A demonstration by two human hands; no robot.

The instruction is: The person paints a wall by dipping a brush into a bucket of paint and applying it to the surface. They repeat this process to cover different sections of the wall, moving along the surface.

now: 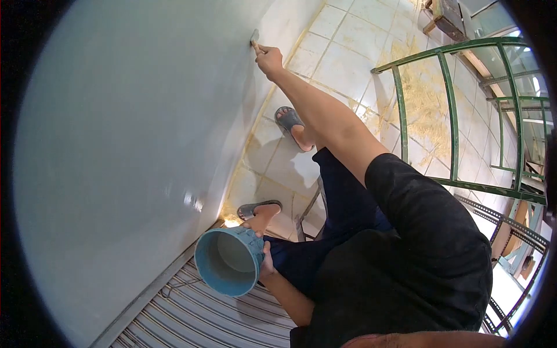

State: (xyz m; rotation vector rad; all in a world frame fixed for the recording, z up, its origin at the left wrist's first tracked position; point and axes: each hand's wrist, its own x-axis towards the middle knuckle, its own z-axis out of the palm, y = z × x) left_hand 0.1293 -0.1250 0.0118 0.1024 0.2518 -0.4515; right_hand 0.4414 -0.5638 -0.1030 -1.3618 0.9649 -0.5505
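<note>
- Small flat-bladed tool (254, 39): blade end sits vs the grey wall (116, 145), high up and far out at full arm's reach. Can't make out exactly what kind of tool, too small.
- Right hand (270, 59): clenched round the tool's handle, arm stretched straight twd the wall.
- Blue bucket (228, 261): held low and close to the body, mouth tipped twd the camera. Inside looks pale; I can't tell how much is in it.
- Left hand (266, 255): grasping the bucket from its far side, fingers wrapped on the wall of it near the base.
- Step in hand, as I judge it: working the wall surface w/ the blade, bucket kept ready alongside.
- Next move, my guess: needs steady blade pressure at that reach w/o leaning further, and the bucket kept level enough not to spill.
- Feet in grey sandals, one fwd (288, 119), one nearer the bucket (258, 207); looks like the person stands raised above the tiled floor (342, 64), footing partly hidden by the legs.
- Further out: green metal frame (452, 116) on the right, straw-like debris (423, 93) on the tiles, ribbed metal sheet (220, 322) below the bucket.
</note>
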